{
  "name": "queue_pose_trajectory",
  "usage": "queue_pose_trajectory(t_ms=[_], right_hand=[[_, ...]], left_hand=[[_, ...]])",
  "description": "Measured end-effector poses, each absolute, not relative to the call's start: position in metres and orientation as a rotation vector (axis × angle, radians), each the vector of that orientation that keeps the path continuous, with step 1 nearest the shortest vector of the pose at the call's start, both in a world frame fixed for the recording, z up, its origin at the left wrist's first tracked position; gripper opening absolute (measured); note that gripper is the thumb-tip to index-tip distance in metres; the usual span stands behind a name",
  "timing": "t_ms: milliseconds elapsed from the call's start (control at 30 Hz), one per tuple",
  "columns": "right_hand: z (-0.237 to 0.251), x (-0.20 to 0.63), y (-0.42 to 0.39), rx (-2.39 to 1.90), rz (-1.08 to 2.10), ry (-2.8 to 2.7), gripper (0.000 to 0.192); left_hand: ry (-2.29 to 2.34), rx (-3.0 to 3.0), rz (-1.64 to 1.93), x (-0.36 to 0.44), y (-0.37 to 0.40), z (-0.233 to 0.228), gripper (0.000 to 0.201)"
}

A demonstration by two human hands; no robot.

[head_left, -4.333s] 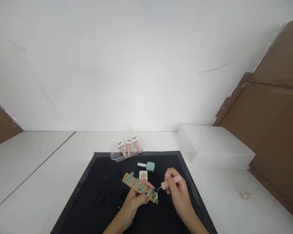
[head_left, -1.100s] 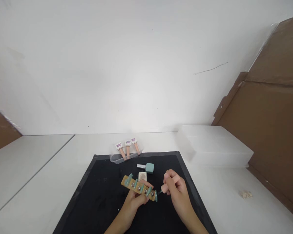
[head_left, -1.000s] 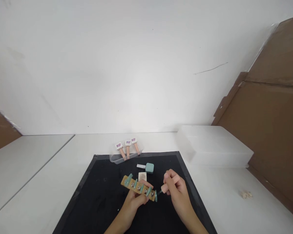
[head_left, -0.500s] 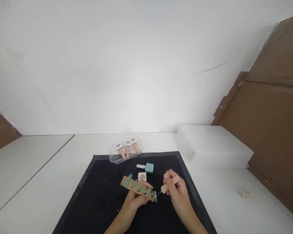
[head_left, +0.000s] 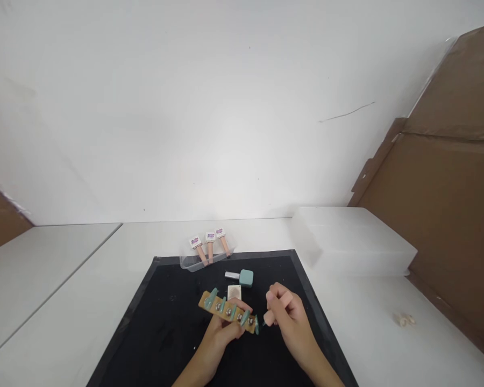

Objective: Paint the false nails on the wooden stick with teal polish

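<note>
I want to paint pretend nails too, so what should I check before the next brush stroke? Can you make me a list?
1. Wooden nail holder gripped by the left hand: ok, fingers wrap it from below.
2. Brush cap pinched in the right hand: ok.
3. Brush tip at the green nail on the holder's right end: ok for nearness; touching or not, cannot tell.
4. Polish left on the brush: cannot tell, too small.
5. Green polish bottle in a safe spot: ok, on the black mat, apart from both hands.
6. Other nails on the holder already green: ok.
</note>
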State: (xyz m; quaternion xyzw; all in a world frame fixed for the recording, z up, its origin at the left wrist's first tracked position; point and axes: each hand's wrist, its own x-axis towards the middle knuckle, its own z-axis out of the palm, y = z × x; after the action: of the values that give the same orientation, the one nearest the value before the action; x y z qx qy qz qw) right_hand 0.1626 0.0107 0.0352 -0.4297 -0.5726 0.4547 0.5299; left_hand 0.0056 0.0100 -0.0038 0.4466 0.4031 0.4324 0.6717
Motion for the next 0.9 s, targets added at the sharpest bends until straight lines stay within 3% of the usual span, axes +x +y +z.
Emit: queue_pose_trajectory(t_ms=[533,900], right_hand=[[0.0294,0.1632,0.0134,-1.114,1.052,-1.324,0.035],[0.0354,0.1620,0.0121,-1.039,1.077,-1.420,0.044]], left_hand=[[0.916,0.993,0.962,0.0062,0.0104,-0.0042,0.028],[0.932,1.000,0.982,0.0098,0.0082,-0.0002,0.024]])
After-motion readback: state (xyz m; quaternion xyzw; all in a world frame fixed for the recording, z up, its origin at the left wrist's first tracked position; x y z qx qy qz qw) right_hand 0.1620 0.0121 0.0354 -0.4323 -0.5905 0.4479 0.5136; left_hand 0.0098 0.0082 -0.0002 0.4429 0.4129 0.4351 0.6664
